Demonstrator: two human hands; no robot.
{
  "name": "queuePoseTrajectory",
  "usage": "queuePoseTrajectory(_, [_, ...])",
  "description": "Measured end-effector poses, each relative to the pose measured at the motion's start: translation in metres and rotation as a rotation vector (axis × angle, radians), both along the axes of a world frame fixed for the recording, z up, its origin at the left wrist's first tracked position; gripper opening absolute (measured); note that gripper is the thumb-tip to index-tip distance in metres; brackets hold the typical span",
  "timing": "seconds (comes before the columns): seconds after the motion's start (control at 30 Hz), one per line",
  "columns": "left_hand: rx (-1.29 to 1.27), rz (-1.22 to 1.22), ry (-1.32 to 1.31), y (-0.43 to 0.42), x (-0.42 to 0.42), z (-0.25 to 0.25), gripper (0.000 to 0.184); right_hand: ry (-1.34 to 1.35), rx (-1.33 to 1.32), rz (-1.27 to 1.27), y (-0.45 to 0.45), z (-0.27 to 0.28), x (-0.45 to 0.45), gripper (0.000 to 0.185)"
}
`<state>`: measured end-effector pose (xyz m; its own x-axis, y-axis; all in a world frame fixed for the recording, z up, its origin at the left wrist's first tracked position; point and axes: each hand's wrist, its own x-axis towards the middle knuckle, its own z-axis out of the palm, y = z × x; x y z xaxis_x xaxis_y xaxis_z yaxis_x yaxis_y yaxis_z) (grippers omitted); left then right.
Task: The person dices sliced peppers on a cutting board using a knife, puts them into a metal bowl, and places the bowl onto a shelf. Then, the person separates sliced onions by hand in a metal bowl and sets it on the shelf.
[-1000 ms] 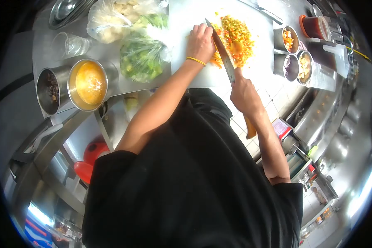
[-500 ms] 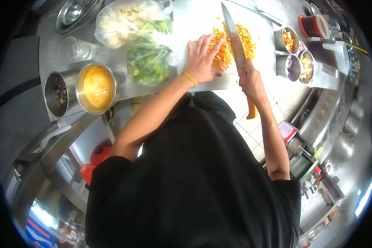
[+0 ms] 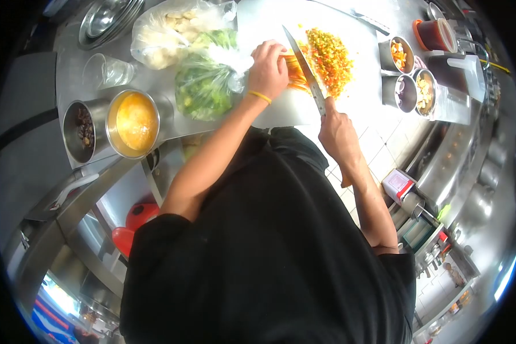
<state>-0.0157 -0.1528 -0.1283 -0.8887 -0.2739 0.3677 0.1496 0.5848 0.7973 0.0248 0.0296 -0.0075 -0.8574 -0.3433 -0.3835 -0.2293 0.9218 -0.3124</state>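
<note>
My right hand [image 3: 338,136] is wrapped round the handle of a long kitchen knife [image 3: 305,64], whose blade slants up and left over the white cutting board [image 3: 258,119]. To the left of the blade, my left hand [image 3: 268,70] is closed, its fingers bent and pressed on a bunch of thin orange vegetable strips [image 3: 294,73]. The strips look like carrot, but I cannot be sure. Right of the blade lies a heap of finely diced orange and yellow-green bits [image 3: 331,57]. My left fingertips are partly hidden.
Clear bags of leafy greens [image 3: 203,89] and pale pieces [image 3: 163,37] lie left of the board. Further left stand a pot of orange liquid [image 3: 156,125] and a pot of dark bits [image 3: 69,135]. Small metal containers [image 3: 393,40] are at the right; a second knife [image 3: 372,23] lies behind.
My left hand has gone from spread fingers to curled ones and shifted slightly left. The knife has moved left and toward me, from over the diced heap to the strips.
</note>
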Motion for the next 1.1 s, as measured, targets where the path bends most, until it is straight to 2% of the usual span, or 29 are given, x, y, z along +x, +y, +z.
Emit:
queuePoseTrajectory(0.03, [-0.017, 0.007, 0.067, 0.0, -0.008, -0.003, 0.018, -0.003, 0.0, 0.003, -0.001, 0.002, 0.001, 0.029])
queuePoseTrajectory(0.2, [-0.162, -0.07, 0.01, 0.006, -0.019, -0.011, 0.017, -0.087, 0.052, 0.007, 0.002, -0.004, 0.003, 0.032])
queuePoseTrajectory(0.33, [-0.187, -0.065, 0.033, 0.011, -0.015, -0.016, 0.015, 0.046, -0.123, -0.03, -0.012, -0.067, -0.01, 0.033])
queuePoseTrajectory(0.4, [-0.207, -0.061, 0.043, 0.004, -0.023, -0.012, 0.015, 0.034, -0.169, -0.028, -0.02, -0.077, -0.029, 0.03])
queuePoseTrajectory(0.47, [-0.167, -0.069, 0.035, 0.007, -0.017, -0.012, 0.015, 0.063, -0.161, 0.005, -0.023, -0.071, -0.043, 0.026])
queuePoseTrajectory(0.53, [-0.142, -0.069, 0.037, 0.004, -0.018, -0.015, 0.015, 0.029, -0.126, 0.041, -0.025, -0.038, -0.053, 0.023])
queuePoseTrajectory(0.6, [-0.099, -0.049, 0.039, 0.003, -0.012, -0.01, 0.015, -0.179, -0.122, -0.019, -0.03, 0.002, -0.054, 0.024])
queuePoseTrajectory(0.67, [-0.113, -0.046, 0.05, 0.003, -0.012, -0.013, 0.015, -0.146, -0.07, -0.018, -0.03, 0.01, -0.036, 0.025])
queuePoseTrajectory(0.7, [-0.133, -0.054, 0.041, 0.003, -0.012, -0.011, 0.016, -0.113, -0.026, -0.011, -0.03, 0.012, -0.028, 0.025])
queuePoseTrajectory(0.8, [-0.163, -0.053, 0.031, 0.003, -0.011, -0.012, 0.017, -0.06, -0.021, -0.063, -0.031, -0.028, -0.005, 0.027])
queuePoseTrajectory(0.83, [-0.178, -0.053, 0.04, 0.004, -0.01, -0.013, 0.017, -0.011, -0.085, -0.062, -0.025, -0.061, -0.005, 0.029])
queuePoseTrajectory(0.87, [-0.181, -0.053, 0.038, 0.005, -0.009, -0.013, 0.017, 0.104, -0.122, -0.057, -0.028, -0.074, -0.006, 0.03])
queuePoseTrajectory(0.9, [-0.184, -0.054, 0.043, 0.003, -0.011, -0.014, 0.017, 0.089, -0.131, -0.056, -0.032, -0.076, -0.017, 0.03])
queuePoseTrajectory(0.97, [-0.165, -0.081, 0.024, 0.0, -0.01, -0.01, 0.017, 0.069, -0.15, -0.023, -0.033, -0.075, -0.036, 0.03])
queuePoseTrajectory(1.1, [-0.027, -0.121, 0.051, -0.012, -0.008, -0.01, 0.016, -0.046, -0.132, -0.022, -0.034, -0.013, -0.043, 0.024])
